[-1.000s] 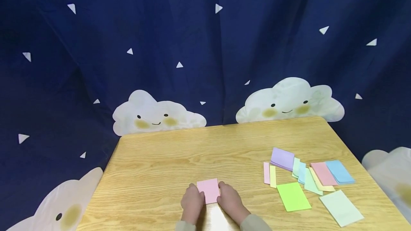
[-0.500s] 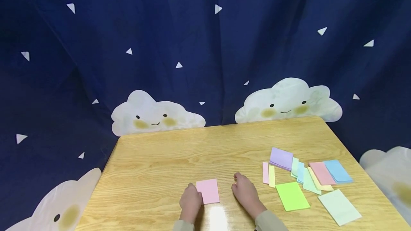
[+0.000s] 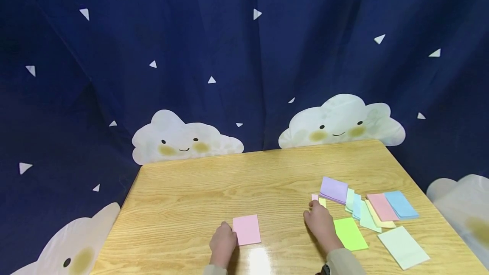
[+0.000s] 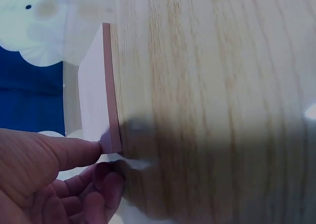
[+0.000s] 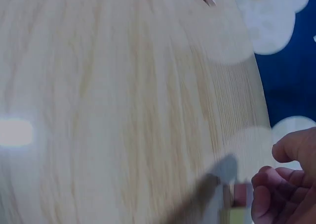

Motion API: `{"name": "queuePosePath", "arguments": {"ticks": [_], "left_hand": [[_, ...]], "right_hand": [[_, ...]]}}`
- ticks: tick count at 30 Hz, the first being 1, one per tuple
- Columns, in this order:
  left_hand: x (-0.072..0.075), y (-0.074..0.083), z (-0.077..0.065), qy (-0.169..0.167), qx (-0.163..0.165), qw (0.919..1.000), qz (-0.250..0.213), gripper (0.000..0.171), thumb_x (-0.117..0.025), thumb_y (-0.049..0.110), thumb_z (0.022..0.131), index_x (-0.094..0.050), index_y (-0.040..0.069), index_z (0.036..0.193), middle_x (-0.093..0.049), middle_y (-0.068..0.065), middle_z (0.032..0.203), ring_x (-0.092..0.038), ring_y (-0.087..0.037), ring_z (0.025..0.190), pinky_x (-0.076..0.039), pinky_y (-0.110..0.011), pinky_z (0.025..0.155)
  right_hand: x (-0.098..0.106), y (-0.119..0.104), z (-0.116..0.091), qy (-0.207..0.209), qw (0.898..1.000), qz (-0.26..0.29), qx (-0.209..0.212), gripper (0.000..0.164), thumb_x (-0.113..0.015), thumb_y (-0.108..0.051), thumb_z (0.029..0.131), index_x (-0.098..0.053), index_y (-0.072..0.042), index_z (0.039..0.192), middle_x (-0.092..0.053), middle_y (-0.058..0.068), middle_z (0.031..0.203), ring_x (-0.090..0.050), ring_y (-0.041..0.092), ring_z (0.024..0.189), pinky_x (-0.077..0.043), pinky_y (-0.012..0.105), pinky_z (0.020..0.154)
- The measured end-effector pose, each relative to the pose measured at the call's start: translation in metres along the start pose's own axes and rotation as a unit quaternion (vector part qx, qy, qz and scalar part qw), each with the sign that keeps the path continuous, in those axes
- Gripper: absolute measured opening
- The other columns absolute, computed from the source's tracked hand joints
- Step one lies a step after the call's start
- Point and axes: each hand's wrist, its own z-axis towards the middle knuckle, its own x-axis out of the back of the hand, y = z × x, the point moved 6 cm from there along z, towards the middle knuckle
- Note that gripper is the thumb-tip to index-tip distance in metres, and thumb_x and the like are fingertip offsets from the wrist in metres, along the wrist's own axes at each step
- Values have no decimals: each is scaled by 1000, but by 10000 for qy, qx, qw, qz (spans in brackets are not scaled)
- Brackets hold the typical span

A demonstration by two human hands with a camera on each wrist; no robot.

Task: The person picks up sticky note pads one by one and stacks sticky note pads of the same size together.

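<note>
A square pink sticky note pad (image 3: pixel 246 229) lies flat on the wooden table, its thick edge visible in the left wrist view. My left hand (image 3: pixel 223 241) rests at its left side. In the left wrist view the thumb (image 4: pixel 81 152) touches the near corner of the pad, with the other fingers loosely curled below. My right hand (image 3: pixel 321 226) hovers over the narrow pink strip pad (image 3: pixel 314 197) and yellow strip pad (image 3: pixel 322 202), partly hiding both. A gap shows between its thumb (image 5: pixel 291 147) and curled fingers; nothing is seen between them.
A lime green pad (image 3: pixel 350 234) and a pale mint pad (image 3: pixel 403 247) lie at the right. Behind them are a purple pad (image 3: pixel 334 189), a rose pad (image 3: pixel 382 206), a blue pad (image 3: pixel 400 204) and several pale strips. A dark blue curtain (image 3: pixel 214 54) hangs behind the table.
My right hand has let go of the square pink pad and moved right to the narrow strip pads. The left hand stays beside the square pad, shifted slightly left and down in view.
</note>
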Motion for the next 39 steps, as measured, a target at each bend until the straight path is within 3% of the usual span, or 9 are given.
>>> {"name": "queuePosePath", "arguments": {"ticks": [9,14,17,21,23,26,28,39], "left_hand": [[0,-4,2,-92,79,9998,136,13,-63,13,78,-54,3,77,-56,-7,68,-51,-20,58,-43,-39,52],[2,-4,0,-56,-24,9999,162,14,-63,13,78,-54,4,75,-55,-6,67,-49,-19,57,-43,-38,51],[2,-3,0,-96,-71,9998,185,13,-63,14,79,-55,5,74,-56,-6,67,-49,-18,57,-42,-37,51],[1,-4,0,-177,-62,9997,175,12,-63,15,79,-56,6,75,-57,-5,68,-49,-18,58,-42,-37,52],[1,-5,1,-185,-55,9997,167,12,-63,15,80,-56,6,76,-57,-5,70,-51,-18,60,-42,-37,53],[1,-5,1,-174,-80,9997,157,11,-63,15,79,-56,6,76,-58,-5,71,-51,-19,61,-42,-38,54],[1,-5,1,-142,-96,9997,149,12,-63,15,79,-56,6,75,-57,-5,70,-52,-19,61,-42,-38,53],[1,-6,0,-90,-228,9996,129,14,-63,16,78,-53,9,72,-56,-3,68,-50,-17,60,-40,-36,52]], "right_hand": [[13,30,6,-243,9981,219,-517,32,-49,-7,80,-47,15,103,-58,17,75,-55,28,65,-43,42,57],[16,41,8,-381,9970,167,-649,37,-49,-9,80,-45,18,106,-55,33,94,-55,42,83,-43,48,68],[18,45,10,-344,9974,129,-626,38,-49,-9,78,-46,18,104,-52,35,100,-52,47,90,-42,51,73],[21,49,12,-219,9978,131,-619,21,-50,-7,74,-50,11,84,-54,23,77,-52,33,69,-43,45,62],[21,51,12,-217,9974,157,-661,12,-50,-6,72,-45,3,67,-45,11,62,-41,23,55,-38,37,50],[19,53,12,-242,9975,158,-647,22,-49,-7,71,-35,-8,55,-30,-1,52,-26,14,47,-26,27,43],[18,54,12,-310,9972,204,-648,28,-49,-6,71,-29,-13,51,-22,-4,49,-20,11,45,-20,24,42],[16,45,14,-720,9941,120,-802,28,-51,-10,75,-38,-11,50,-27,-4,47,-26,10,41,-23,23,41]]}}
